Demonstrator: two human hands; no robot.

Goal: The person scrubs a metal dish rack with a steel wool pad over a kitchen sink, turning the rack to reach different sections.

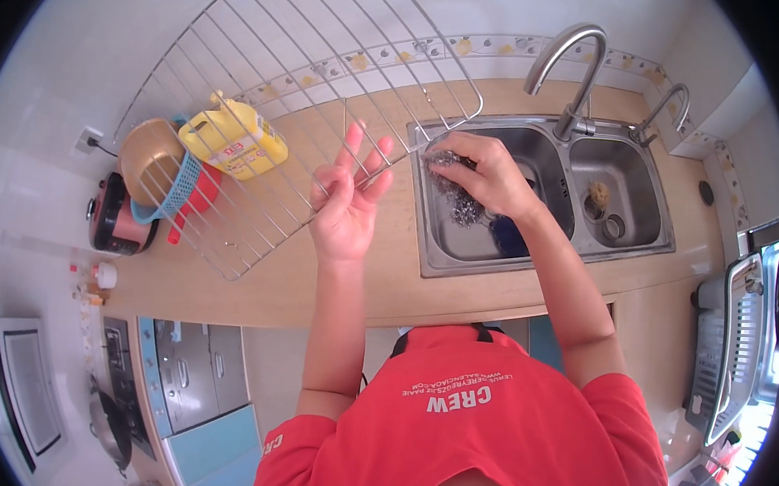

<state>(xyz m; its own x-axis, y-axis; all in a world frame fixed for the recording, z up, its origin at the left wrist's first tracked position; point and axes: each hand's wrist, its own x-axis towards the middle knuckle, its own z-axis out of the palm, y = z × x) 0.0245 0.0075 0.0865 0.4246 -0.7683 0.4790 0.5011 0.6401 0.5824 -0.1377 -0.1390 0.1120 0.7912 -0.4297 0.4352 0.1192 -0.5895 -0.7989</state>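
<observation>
A metal wire rack (280,109) is raised and tilted above the counter, its near edge at my left hand (348,206). The fingers of that hand curl around the rack's edge wires. My right hand (486,172) grips a steel wool scourer (457,193) over the larger basin of a stainless steel double sink (429,263), close to the rack's right end. A dark blue object (510,236) lies in that basin, partly hidden by my right forearm. The large faucet (581,67) arches behind the sink.
A yellow jug (237,141), a blue colander (180,191), a red-handled item (192,212) and a rice cooker (117,220) stand at the left. The smaller basin holds a tan scrubber (597,195). A second, thin faucet (673,104) rises at the right, with a dish rack (727,355) below.
</observation>
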